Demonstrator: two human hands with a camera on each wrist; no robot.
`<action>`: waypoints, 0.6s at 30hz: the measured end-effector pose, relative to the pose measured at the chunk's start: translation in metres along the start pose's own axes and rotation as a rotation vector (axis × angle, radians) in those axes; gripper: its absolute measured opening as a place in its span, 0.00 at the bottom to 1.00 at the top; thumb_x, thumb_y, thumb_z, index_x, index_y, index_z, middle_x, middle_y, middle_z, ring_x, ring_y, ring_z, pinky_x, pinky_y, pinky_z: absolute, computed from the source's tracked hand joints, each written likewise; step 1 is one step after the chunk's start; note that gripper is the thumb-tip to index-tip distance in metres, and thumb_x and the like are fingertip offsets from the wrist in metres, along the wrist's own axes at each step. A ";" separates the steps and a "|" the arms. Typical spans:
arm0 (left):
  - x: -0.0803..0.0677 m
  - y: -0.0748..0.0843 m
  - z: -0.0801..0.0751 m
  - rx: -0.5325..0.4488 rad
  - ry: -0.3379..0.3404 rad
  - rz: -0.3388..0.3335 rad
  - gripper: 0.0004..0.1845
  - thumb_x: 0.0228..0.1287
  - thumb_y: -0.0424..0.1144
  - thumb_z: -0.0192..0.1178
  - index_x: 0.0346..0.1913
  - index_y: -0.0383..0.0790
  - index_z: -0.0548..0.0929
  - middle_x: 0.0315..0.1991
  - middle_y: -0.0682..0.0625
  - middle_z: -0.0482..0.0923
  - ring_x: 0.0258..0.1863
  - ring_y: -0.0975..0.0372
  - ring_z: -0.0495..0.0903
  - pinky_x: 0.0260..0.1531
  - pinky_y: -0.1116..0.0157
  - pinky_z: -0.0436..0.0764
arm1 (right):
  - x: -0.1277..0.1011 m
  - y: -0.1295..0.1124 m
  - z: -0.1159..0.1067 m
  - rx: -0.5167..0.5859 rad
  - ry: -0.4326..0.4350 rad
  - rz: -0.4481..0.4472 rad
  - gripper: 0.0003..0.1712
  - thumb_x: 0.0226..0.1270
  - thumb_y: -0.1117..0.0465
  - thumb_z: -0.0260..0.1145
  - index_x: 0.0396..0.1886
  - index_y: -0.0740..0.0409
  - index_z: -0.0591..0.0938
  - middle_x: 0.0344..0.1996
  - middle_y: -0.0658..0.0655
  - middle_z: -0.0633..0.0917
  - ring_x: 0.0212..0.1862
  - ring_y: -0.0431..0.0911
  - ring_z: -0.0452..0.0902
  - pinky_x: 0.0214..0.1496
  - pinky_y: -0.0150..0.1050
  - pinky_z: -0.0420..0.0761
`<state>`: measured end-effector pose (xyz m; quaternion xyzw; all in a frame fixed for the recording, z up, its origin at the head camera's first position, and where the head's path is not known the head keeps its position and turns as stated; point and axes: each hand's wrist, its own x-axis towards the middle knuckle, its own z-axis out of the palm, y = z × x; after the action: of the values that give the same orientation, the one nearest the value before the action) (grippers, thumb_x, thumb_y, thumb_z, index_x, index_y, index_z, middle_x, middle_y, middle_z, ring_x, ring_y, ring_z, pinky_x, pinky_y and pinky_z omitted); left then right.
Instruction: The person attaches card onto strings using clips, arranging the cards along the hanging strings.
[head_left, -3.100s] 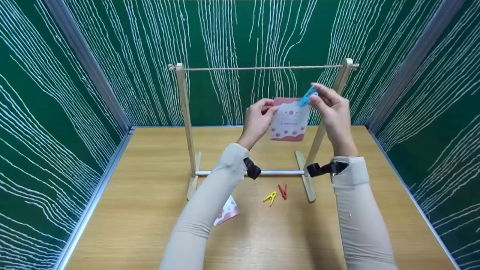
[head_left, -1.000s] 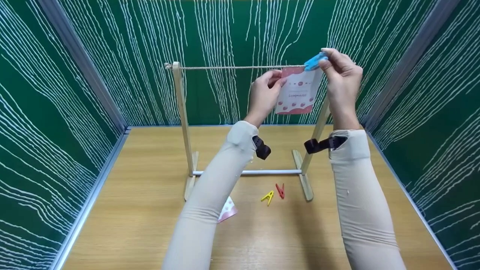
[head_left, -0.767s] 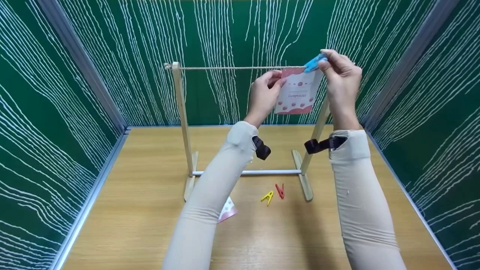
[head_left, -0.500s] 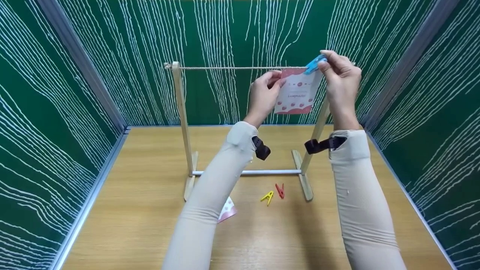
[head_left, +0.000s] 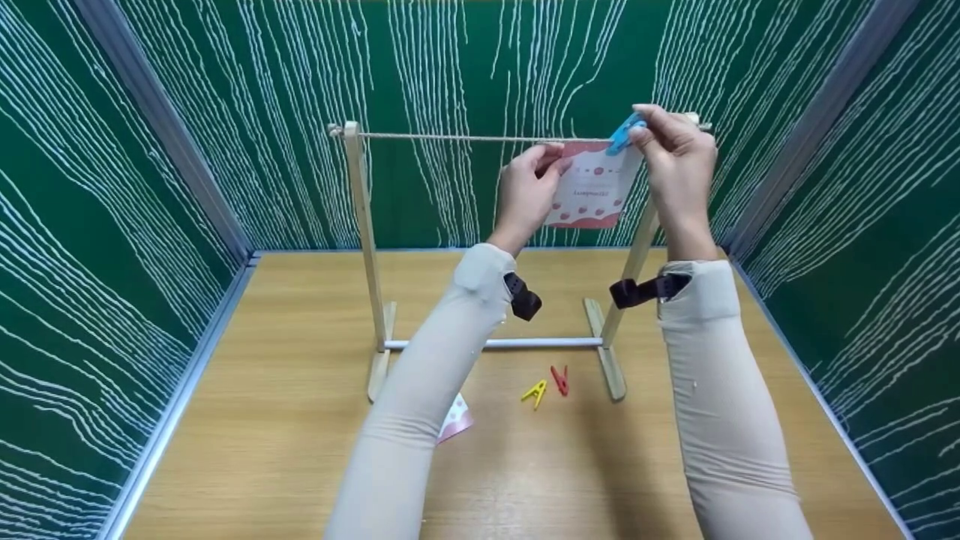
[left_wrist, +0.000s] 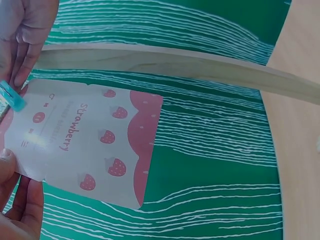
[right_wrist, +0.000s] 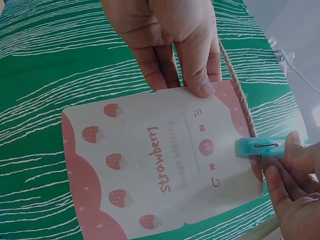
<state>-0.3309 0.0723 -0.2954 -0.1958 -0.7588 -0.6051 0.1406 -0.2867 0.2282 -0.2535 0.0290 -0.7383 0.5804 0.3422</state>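
Note:
A pink-and-white strawberry card (head_left: pixel 589 193) hangs at the twine string (head_left: pixel 465 137) of a wooden rack (head_left: pixel 361 225), near its right post. My left hand (head_left: pixel 551 161) pinches the card's top left corner. My right hand (head_left: pixel 637 135) pinches a blue clothespin (head_left: pixel 622 133) at the top right corner. In the right wrist view the clothespin (right_wrist: pixel 260 147) lies across the string (right_wrist: pixel 239 97) and the card's (right_wrist: pixel 150 185) edge. The left wrist view shows the card (left_wrist: pixel 85 145) and the clothespin's tip (left_wrist: pixel 10 96) in front of the wooden post (left_wrist: pixel 175 62).
A yellow clothespin (head_left: pixel 536 392) and a red clothespin (head_left: pixel 559 379) lie on the wooden table (head_left: pixel 262 450) by the rack's right foot. A second strawberry card (head_left: pixel 456 420) lies partly under my left forearm. Green patterned walls close in three sides.
Both hands lifted the card and blue clothespin from mid-height up to the string. Over the last second my right hand and the clothespin dipped slightly onto the string, and the card tilted a little.

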 end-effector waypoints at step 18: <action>-0.003 -0.001 -0.001 -0.041 -0.039 0.015 0.13 0.68 0.37 0.57 0.53 0.41 0.81 0.50 0.51 0.83 0.44 0.66 0.80 0.49 0.78 0.77 | -0.005 -0.003 -0.004 -0.195 -0.100 -0.020 0.22 0.69 0.57 0.57 0.63 0.49 0.76 0.52 0.55 0.78 0.46 0.38 0.69 0.54 0.27 0.74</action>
<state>-0.3283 0.0708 -0.2976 -0.2161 -0.7475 -0.6154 0.1262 -0.2797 0.2287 -0.2528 0.0321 -0.8072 0.5001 0.3120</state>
